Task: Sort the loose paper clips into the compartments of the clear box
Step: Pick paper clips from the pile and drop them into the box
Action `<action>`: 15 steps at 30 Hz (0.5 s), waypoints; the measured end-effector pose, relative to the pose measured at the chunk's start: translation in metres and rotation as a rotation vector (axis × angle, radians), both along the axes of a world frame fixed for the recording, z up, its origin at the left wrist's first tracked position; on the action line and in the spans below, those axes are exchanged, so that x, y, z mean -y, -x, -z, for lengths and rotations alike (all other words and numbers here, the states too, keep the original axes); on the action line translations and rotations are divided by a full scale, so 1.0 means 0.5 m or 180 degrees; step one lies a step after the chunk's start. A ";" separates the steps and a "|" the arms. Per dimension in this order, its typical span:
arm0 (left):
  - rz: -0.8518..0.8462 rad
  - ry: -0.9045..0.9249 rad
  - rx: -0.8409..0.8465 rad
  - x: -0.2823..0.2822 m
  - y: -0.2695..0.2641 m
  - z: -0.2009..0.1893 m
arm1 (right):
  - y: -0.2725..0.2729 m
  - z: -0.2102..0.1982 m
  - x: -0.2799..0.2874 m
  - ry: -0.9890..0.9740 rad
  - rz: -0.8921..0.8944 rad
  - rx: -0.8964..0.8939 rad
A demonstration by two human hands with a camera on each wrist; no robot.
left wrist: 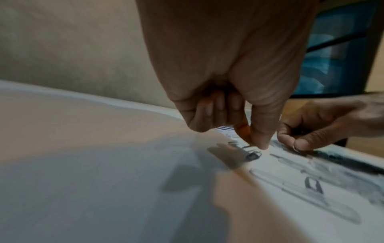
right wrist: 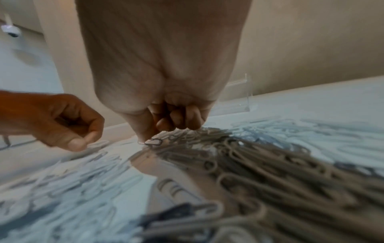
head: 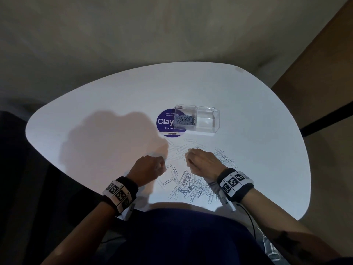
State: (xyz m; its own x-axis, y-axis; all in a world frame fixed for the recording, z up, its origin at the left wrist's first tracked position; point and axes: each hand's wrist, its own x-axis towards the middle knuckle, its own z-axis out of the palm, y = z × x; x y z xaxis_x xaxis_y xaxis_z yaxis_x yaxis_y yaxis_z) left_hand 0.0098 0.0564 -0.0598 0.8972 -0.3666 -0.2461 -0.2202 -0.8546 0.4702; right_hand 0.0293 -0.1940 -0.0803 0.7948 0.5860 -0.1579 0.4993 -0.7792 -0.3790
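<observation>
On the white desk (head: 248, 104), the clear box (head: 196, 121) sits partly over a round blue sticker (head: 164, 122), its left compartment holding dark clips. Loose paper clips (head: 188, 185) lie scattered between the box and the person. Left hand (head: 148, 170) and right hand (head: 201, 162) both hover over the clips, fingers (left wrist: 259, 131) curled, thumb and forefinger each pinching a clip.

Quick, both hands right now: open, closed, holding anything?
Left hand: fingers curled, thumb and forefinger pinching a paper clip at the table.
Right hand: fingers curled, thumb tip on a clip; grasp unclear.

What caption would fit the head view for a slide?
Both hands, left hand and right hand, pick among loose silver wire paper clips before a clear plastic two-compartment box on a white table.
</observation>
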 end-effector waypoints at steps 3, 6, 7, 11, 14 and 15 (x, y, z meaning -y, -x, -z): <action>-0.0147 0.0269 -0.0087 -0.001 -0.003 0.000 | -0.003 -0.001 0.010 -0.0459 0.0239 -0.0426; -0.0347 0.0688 -0.0414 0.000 -0.006 -0.003 | -0.006 -0.002 0.022 -0.1336 0.0349 -0.0858; -0.0421 0.0811 -0.0618 0.000 -0.008 -0.005 | -0.006 -0.003 0.023 -0.1610 0.0425 -0.1002; -0.0997 0.1989 -0.1903 0.000 -0.009 -0.021 | -0.005 -0.008 0.016 -0.2058 0.1025 -0.1594; -0.1266 0.2621 -0.2242 0.002 -0.008 -0.037 | -0.006 -0.015 0.009 -0.2063 0.1297 -0.2204; -0.1288 0.2686 -0.2286 0.003 -0.008 -0.040 | -0.006 -0.019 0.004 -0.2147 0.1386 -0.2408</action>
State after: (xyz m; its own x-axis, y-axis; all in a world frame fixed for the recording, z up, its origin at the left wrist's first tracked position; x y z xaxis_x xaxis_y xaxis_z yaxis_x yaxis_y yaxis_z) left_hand 0.0136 0.0549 -0.0399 0.7400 -0.3756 -0.5580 0.5409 -0.1607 0.8256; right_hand 0.0324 -0.1963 -0.0710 0.7873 0.4282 -0.4436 -0.3080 -0.3502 -0.8846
